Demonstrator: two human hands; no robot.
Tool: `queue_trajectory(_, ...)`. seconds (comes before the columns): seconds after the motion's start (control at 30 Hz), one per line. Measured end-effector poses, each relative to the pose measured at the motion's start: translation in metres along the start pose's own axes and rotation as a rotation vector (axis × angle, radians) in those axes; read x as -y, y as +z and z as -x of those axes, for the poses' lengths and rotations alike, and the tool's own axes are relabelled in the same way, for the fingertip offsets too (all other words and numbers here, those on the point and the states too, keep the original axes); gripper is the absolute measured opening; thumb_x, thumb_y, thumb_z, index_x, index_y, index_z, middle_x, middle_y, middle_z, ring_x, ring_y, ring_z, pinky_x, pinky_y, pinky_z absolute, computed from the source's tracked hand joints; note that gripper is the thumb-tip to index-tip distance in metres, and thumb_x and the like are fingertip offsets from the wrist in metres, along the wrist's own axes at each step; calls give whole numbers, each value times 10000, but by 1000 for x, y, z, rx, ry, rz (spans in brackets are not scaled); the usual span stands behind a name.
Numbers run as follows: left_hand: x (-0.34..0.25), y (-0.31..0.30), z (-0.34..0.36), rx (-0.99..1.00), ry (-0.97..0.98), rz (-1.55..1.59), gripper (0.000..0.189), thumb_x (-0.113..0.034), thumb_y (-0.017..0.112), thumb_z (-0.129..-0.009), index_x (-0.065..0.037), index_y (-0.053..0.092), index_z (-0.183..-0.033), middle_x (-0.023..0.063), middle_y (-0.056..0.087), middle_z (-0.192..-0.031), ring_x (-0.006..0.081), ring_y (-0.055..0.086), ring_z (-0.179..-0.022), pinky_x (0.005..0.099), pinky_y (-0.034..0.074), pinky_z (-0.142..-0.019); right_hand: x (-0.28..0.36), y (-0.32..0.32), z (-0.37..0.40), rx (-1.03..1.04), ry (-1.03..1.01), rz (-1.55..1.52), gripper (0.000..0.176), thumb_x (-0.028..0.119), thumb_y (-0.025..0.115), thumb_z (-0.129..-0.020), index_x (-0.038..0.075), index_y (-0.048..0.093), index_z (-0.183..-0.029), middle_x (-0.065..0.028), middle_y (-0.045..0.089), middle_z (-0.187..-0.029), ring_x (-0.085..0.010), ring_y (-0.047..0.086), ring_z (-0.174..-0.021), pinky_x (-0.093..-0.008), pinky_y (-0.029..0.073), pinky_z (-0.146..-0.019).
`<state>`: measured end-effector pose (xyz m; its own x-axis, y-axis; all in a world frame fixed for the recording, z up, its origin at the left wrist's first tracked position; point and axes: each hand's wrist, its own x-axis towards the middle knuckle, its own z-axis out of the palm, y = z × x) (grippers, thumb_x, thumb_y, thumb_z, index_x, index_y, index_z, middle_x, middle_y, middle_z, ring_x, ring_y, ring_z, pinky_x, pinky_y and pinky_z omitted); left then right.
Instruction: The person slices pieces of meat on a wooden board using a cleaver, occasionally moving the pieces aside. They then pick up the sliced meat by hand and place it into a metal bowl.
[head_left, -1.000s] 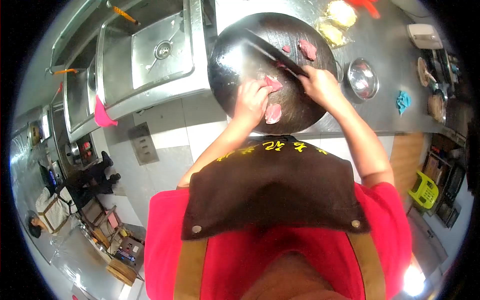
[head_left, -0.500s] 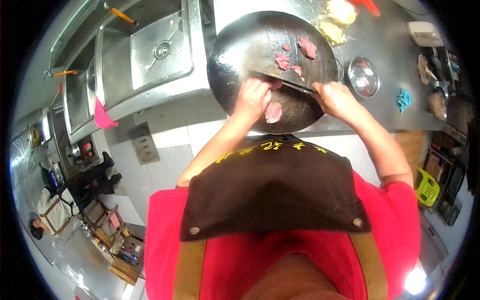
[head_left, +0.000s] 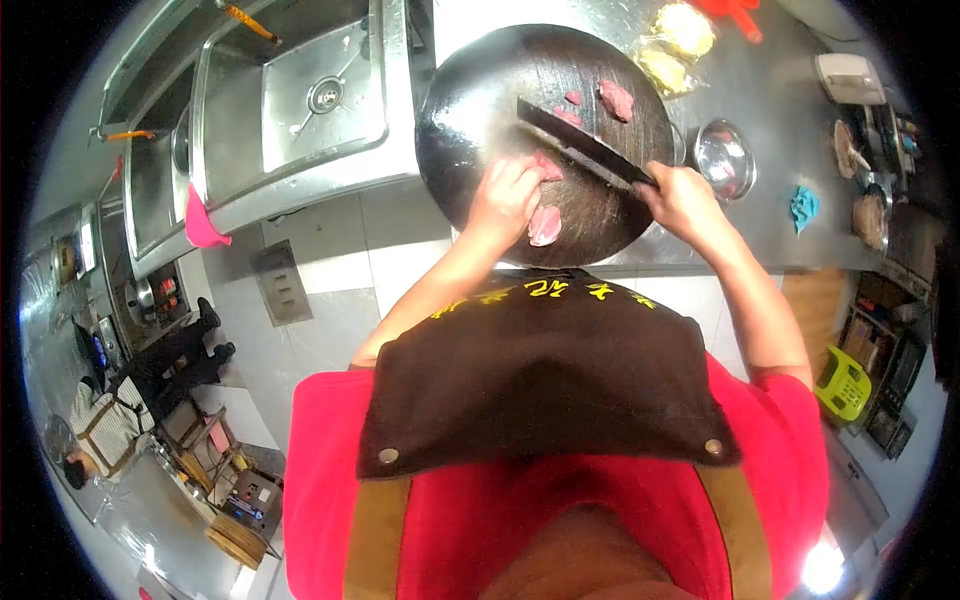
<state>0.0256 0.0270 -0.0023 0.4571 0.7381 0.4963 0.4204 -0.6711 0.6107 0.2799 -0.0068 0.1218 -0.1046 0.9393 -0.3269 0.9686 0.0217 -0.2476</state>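
Observation:
A large round dark chopping board (head_left: 470,100) lies on the counter in front of me. My right hand (head_left: 682,198) is closed round the handle of a cleaver (head_left: 590,146), its dark blade slanting up and left over the board. The fingers of my left hand (head_left: 508,196) are bent and pressed onto a piece of raw meat (head_left: 547,168), just below the blade. Nearer me lies another meat piece (head_left: 545,226), apart from the hand. At the far side are a larger chunk (head_left: 616,101) and small bits (head_left: 572,97); the blade partly hides some bits.
Right of the board stand a metal bowl (head_left: 725,160) and a blue cloth (head_left: 804,208). Bagged yellowish food (head_left: 672,62) and a red item (head_left: 735,14) lie behind. A steel sink (head_left: 290,110) adjoins on the left. Another person (head_left: 115,425) is at the far lower left.
The cleaver has lifted and tilted so more of its blade face shows, and my right hand has shifted slightly right. My left hand stays on the meat piece.

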Motion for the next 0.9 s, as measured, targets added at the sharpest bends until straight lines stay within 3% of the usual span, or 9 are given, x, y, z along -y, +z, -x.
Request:
queue_trajectory(0.13,-1,0,1,85,-55,-85,298,15,643,-721,-116,684,-986,76,629,-976,300,595,-933,395,501,-860,1,-9,22,124,-39,71,168,204,624,-881,39,623,-908,-222,657,-757,-422,661,-788,-514,521,-722)
queue_trajectory(0.3,4,0,-3,55,8,28,254,5,653,-714,-74,662,-955,101,632,-969,310,595,-922,410,494,-848,12,2,-7,202,-84,-12,187,193,634,-871,10,646,-904,-252,658,-800,-420,665,-830,-519,526,-742)
queue_trajectory(0.37,4,1,-5,17,23,39,194,3,656,-725,-42,641,-914,113,620,-951,312,586,-908,420,494,-829,15,23,-42,173,-171,-39,197,184,662,-857,-5,639,-908,-260,645,-796,-442,643,-822,-512,512,-725)
queue_trajectory(0.53,-3,-2,-4,19,16,29,258,6,638,-726,-81,678,-965,95,635,-960,306,607,-914,396,496,-858,53,43,-93,98,-252,-91,280,223,677,-839,-34,643,-944,-280,655,-850,-440,653,-857,-504,521,-766)
queue_trajectory(0.63,0,1,0,9,40,-9,269,12,642,-720,-73,673,-974,99,630,-963,305,601,-919,391,497,-856,37,35,-64,61,-203,-85,280,234,675,-844,-30,646,-932,-269,659,-850,-432,656,-851,-500,523,-766)
queue_trajectory(0.67,2,3,3,-1,43,-25,275,14,644,-717,-70,670,-978,101,628,-964,305,599,-921,390,497,-855,23,31,-54,176,-95,-17,254,227,672,-848,-11,653,-937,-257,658,-836,-429,653,-844,-502,519,-754)
queue_trajectory(0.73,0,3,1,-10,32,-40,276,16,643,-720,-71,670,-979,97,624,-965,303,595,-923,390,496,-854,3,20,-23,79,-117,1,200,222,674,-851,35,649,-919,-231,650,-784,-430,640,-806,-512,505,-711)
queue_trajectory(0.8,-3,-1,3,12,20,-36,271,11,651,-717,-67,660,-976,98,616,-973,304,588,-932,402,490,-856,7,4,0,96,33,21,182,217,642,-866,43,651,-917,-232,663,-797,-415,664,-820,-510,523,-738)
queue_trajectory(0.9,-3,-3,-3,42,21,-23,261,-6,669,-710,-62,638,-963,105,597,-971,305,576,-943,423,477,-857,7,-7,16,124,37,28,175,208,645,-865,36,648,-898,-230,661,-784,-421,660,-814,-513,521,-733)
